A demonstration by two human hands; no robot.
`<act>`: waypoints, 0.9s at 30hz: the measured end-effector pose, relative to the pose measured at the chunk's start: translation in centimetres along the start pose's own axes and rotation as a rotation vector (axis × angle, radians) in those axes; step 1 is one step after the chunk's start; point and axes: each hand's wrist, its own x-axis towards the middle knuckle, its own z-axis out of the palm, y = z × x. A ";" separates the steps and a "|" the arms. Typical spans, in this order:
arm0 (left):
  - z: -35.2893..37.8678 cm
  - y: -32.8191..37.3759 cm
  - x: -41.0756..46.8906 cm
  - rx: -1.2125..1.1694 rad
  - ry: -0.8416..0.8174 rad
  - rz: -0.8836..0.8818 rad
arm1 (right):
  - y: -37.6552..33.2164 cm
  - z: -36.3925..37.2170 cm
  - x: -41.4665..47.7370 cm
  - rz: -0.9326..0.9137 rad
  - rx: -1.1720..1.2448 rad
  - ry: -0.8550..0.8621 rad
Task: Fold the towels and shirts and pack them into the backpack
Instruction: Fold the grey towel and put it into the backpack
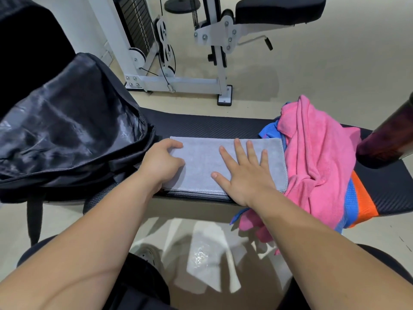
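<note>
As the bench [212,126] is viewed, the backpack [67,130] is found at its left end and a pile [317,157] of pink, blue and orange cloths at its right end. A folded towel [201,162] is laid between them, along the front edge. Its left edge is gripped by the curled left hand [163,162]; it is pressed flat by the right hand [243,173], fingers spread.

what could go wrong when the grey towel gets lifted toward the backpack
The pink towel touches the grey towel at its right edge and hangs off the bench on the near side; lifting the grey one could drag it to the floor. Only the left hand grips an edge; the right hand lies flat, so the fold may open on the way to the backpack.
</note>
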 end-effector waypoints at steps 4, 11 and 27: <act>-0.2 0.5 -0.1 -0.168 -0.112 -0.063 | 0.1 0.0 0.0 0.009 -0.002 -0.007; -1.4 1.1 -0.7 -0.651 -0.287 -0.180 | 0.1 0.0 -0.1 0.009 0.002 0.001; -5.6 5.0 -2.7 0.047 0.052 0.283 | -6.2 -2.9 2.3 0.025 0.840 -0.030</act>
